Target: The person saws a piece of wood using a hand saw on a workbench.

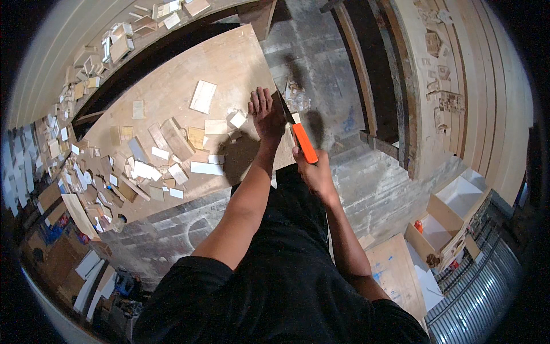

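Observation:
My left hand (267, 117) lies on the right edge of the wooden worktable (229, 54), fingers stretched forward and slightly apart. What lies under its palm is hidden. Just to its right, my right hand (317, 172) is closed around the orange handle of a handsaw (305, 143). The saw's thin dark blade points away from me along the table edge, close beside the left hand; its cutting edge cannot be made out. A white-faced wood block (203, 96) and a small white square piece (238, 119) lie left of that hand.
Several wood offcuts (172, 137) are scattered over the table's left half. Shavings (296, 94) lie on the concrete floor beyond the saw. A wooden frame (366, 86) stands to the right, with open boxes (438, 215) at lower right. More small wooden pieces (117, 46) line a far-left ledge.

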{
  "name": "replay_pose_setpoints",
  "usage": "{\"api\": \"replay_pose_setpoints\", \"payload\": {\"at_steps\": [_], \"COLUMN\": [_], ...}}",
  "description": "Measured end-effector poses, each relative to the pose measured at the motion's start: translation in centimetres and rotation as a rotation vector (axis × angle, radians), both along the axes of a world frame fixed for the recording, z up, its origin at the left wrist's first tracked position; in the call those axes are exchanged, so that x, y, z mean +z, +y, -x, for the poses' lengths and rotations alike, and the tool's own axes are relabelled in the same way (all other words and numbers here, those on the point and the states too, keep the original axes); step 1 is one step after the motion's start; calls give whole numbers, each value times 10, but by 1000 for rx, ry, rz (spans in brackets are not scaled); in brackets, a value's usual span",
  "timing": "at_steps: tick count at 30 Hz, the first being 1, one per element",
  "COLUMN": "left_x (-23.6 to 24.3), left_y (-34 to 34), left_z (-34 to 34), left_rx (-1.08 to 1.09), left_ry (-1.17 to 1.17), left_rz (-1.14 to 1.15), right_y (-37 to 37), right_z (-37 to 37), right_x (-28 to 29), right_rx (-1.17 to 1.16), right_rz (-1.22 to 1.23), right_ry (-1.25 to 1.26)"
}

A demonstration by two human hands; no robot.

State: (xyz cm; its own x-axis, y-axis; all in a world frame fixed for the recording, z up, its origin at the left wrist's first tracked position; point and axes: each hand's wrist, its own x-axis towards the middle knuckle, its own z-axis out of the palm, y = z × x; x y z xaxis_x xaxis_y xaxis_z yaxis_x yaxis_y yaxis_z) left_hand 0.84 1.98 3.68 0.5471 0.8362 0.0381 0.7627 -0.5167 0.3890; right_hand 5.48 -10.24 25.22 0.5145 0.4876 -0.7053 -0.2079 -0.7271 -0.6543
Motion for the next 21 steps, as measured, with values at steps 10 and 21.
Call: {"api": "replay_pose_setpoints", "payload": {"at_steps": [10, 21], "left_x": [1, -10], "left_y": [-2, -5], "left_z": [7, 8], "left_rx": [-17, -26], "left_ry": [22, 75], "left_rz": [41, 27], "right_y": [-47, -10], "right_z": [15, 8], "right_x": [64, 94], "right_rx": [-30, 50], "right_rz": [1, 166], "right_ry": [20, 43]}}
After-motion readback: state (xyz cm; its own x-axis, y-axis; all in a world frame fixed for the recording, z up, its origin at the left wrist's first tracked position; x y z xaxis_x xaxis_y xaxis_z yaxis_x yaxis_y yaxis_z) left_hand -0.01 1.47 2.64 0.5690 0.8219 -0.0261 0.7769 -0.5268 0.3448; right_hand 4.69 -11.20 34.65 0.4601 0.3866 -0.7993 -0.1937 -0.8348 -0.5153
